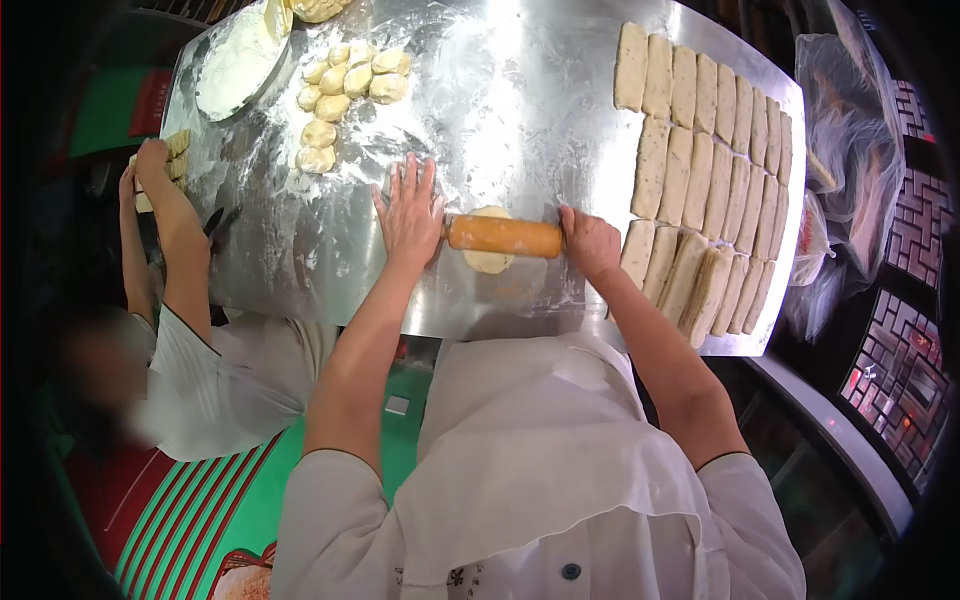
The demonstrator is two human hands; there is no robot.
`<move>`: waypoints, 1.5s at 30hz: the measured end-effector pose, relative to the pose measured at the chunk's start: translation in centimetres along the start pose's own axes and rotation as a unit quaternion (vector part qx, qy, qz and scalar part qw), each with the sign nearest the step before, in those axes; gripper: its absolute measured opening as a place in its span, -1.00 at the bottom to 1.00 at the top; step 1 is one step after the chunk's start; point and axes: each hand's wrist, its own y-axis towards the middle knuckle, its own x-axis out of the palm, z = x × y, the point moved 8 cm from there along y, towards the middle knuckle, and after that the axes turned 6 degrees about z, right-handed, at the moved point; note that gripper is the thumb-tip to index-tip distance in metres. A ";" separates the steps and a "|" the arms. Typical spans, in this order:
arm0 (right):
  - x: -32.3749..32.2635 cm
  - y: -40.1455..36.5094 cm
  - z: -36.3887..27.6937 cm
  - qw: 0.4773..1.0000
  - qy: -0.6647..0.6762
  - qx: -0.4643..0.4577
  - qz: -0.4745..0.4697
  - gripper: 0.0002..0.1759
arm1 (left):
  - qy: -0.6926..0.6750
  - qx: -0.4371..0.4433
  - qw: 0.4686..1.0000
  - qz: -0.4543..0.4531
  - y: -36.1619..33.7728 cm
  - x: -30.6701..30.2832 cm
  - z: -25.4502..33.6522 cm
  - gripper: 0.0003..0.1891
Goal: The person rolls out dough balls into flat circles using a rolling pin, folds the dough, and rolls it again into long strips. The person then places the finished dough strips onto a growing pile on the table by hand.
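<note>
Head view: pin [505, 237] lies across a disc [487, 262] of dough on the steel table [530, 110], disc showing above and below the barrel; right hand [592, 243] is wrapped round the right handle, likely for steering; left hand [408, 220] is flat with fingers spread, its edge at the left handle, probably for downward pressure; whether the palm bears on the handle, cannot tell; hands apart, pin between them.

Balls [345, 80] sit on floured steel, presumably against sticking; strips [690, 180] lie in three close rows at right, probably to save room.

Containers: bowl [270, 78], upper left, holds flour [232, 65], near the balls; clear bag [848, 150] beyond the right edge, contents unclear.
</note>
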 end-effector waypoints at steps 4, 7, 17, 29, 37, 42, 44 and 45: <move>-0.9 3.7 0.3 0.996 -0.068 -0.060 -0.005 -0.77 | -0.015 -0.031 0.999 0.002 2.3 0.1 0.3 -0.37; 2.5 -1.8 0.3 0.989 -0.066 -0.129 -0.042 -0.76 | -0.060 -0.015 0.996 -0.061 0.4 1.5 1.4 -0.37; -1.9 -8.0 1.4 0.993 0.080 -0.066 0.059 -0.50 | -0.087 -0.149 0.974 -0.146 -0.9 1.5 -0.4 -0.64; -1.5 -9.0 8.2 0.972 0.180 0.123 0.090 -0.32 | -0.206 -0.011 0.965 0.162 -3.7 -4.3 0.3 -0.72; -3.5 -9.2 5.7 0.993 0.112 0.036 0.014 -0.40 | -0.304 0.065 0.949 0.043 -10.8 -3.8 8.7 -0.70; 1.6 -9.3 2.0 0.996 0.093 -0.004 -0.016 -0.44 | -0.071 0.051 0.996 0.013 -8.5 -4.0 4.2 -0.52; 2.6 -6.7 1.6 0.999 0.051 0.011 -0.005 -0.44 | 0.004 0.082 0.996 -0.026 -6.4 0.5 2.1 -0.40; 2.2 -3.8 1.6 0.999 0.028 0.015 0.020 -0.45 | 0.001 0.059 0.998 0.009 -3.5 0.0 2.0 -0.40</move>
